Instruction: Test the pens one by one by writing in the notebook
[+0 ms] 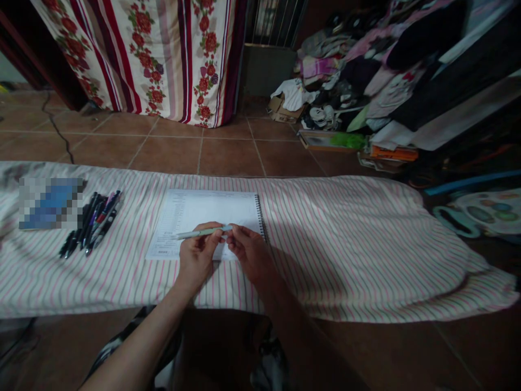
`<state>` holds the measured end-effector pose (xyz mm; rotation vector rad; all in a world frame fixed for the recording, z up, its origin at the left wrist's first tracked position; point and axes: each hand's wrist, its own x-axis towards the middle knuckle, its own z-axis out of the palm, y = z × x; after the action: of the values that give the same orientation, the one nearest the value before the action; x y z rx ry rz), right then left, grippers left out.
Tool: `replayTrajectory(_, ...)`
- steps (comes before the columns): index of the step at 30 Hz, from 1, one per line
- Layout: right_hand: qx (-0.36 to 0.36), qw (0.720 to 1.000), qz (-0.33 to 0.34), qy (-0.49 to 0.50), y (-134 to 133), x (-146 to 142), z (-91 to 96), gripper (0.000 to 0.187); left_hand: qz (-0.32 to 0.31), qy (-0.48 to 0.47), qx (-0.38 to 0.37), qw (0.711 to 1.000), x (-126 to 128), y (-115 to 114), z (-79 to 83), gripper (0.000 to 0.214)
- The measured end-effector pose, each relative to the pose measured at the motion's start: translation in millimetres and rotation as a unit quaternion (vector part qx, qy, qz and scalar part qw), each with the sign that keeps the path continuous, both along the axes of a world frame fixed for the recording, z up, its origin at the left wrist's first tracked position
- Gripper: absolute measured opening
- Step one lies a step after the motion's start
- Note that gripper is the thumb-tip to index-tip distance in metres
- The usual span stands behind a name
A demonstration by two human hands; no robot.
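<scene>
A pale green and white pen (199, 233) lies level between my two hands, above a spiral notebook (211, 206) with a white printed page and its coil along the right side. My left hand (197, 247) is closed around the pen's middle, thumb against fingers. At the pen's right end, my right hand (248, 247) pinches the light tip with thumb and fingertips. Whether a cap or the barrel itself is in that pinch is too small to tell. The notebook's lower edge is partly hidden behind my hands.
Several pens (95, 220) lie bunched on the striped cloth (345, 233) to the left, beside a blurred blue item (55, 203). Across the tiled floor (171, 152) hangs a floral curtain (171, 60). Piled clothes (325, 65) and boxes fill the far right.
</scene>
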<state>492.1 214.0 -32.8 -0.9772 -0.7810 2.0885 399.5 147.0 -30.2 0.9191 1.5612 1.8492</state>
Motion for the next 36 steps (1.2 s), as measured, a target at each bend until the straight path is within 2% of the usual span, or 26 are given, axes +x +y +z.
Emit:
replayTrajectory(3, 0.0, 1.0, 0.007, -0.003, 0, -1, -0.5, 0.023, 0.005, 0.048, -0.002, 0.999, -2, -1, -2.1, 0.017)
replayTrajectory(6, 0.021, 0.999, -0.019, -0.019, -2, -4, -2.4, 0.027, 0.016, 0.081, -0.013, 0.997, -5, 0, -3.8, 0.014)
replayTrajectory(9, 0.102, 0.992, -0.048, -0.05, -6, -7, -3.3, 0.04, 0.026, 0.094, -0.027, 0.995, -7, 2, -2.5, 0.014)
replayTrajectory(11, 0.169, 0.983, -0.025, -0.068, -9, -7, -2.3, 0.048, 0.039, 0.103, -0.03, 0.993, -6, 4, -1.0, 0.015)
replayTrajectory(14, 0.286, 0.952, 0.014, -0.108, -13, -5, -0.2, 0.039, 0.056, 0.123, -0.04, 0.99, -4, 7, 0.4, 0.017)
replayTrajectory(16, 0.347, 0.927, 0.005, -0.141, -15, -3, -0.2, 0.033, 0.051, 0.15, -0.053, 0.986, -1, 7, 0.4, 0.018)
replayTrajectory(18, 0.378, 0.911, -0.017, -0.165, -15, -1, -1.8, 0.034, 0.03, 0.189, -0.054, 0.98, 2, 8, -0.2, 0.018)
replayTrajectory(23, 0.385, 0.904, -0.041, -0.183, -9, 4, -7.6, 0.032, -0.021, 0.237, -0.019, 0.971, 7, 9, 2.4, 0.026)
replayTrajectory(28, 0.322, 0.928, -0.084, -0.17, 5, 8, -11.0, 0.035, -0.106, 0.243, 0.012, 0.964, 9, 0, 15.4, 0.043)
replayTrajectory(31, 0.3, 0.934, -0.115, -0.155, 13, 11, -10.3, 0.036, -0.137, 0.174, 0.013, 0.975, 9, -10, 20.1, 0.04)
replayTrajectory(36, 0.334, 0.916, -0.109, -0.193, 17, 12, -9.1, 0.038, -0.221, -0.007, 0.007, 0.975, 12, -17, 18.5, 0.045)
